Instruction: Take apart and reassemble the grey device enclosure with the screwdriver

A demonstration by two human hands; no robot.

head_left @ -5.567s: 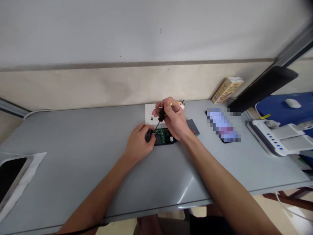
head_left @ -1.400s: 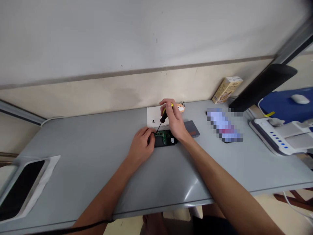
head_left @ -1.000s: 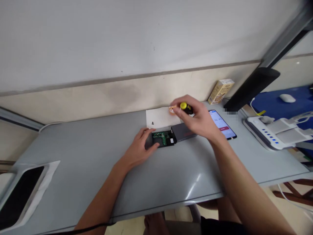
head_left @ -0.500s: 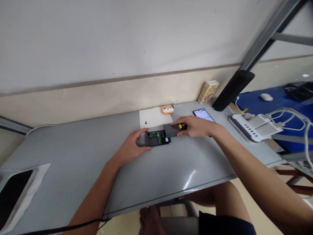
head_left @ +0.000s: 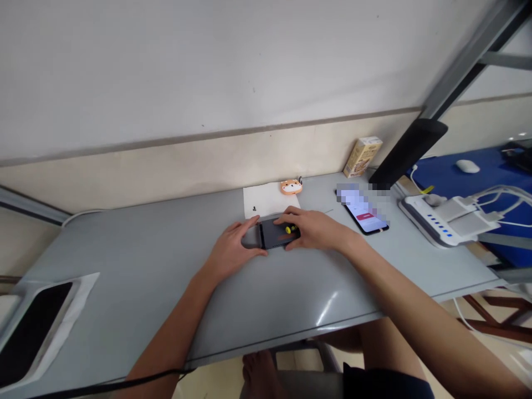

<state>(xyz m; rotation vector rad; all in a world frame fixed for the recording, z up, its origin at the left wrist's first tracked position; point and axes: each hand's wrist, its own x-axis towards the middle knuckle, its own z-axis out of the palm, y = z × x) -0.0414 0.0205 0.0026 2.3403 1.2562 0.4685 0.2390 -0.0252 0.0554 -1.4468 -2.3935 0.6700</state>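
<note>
Left hand [head_left: 226, 252] has its thumb and fingers closed about one end of the dark case [head_left: 272, 234]; right hand [head_left: 315, 229] is clamped on the other, a yellow-black screwdriver [head_left: 290, 229] tucked within. On the counter [head_left: 158, 255], the case lies between both, equally near, its long axis running left to right.

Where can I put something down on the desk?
Between the left hand and the black panel is a bare patch; another lies in front of the grey case. Around the right hand it's crowded: paper, orange pouch, phone.
</note>
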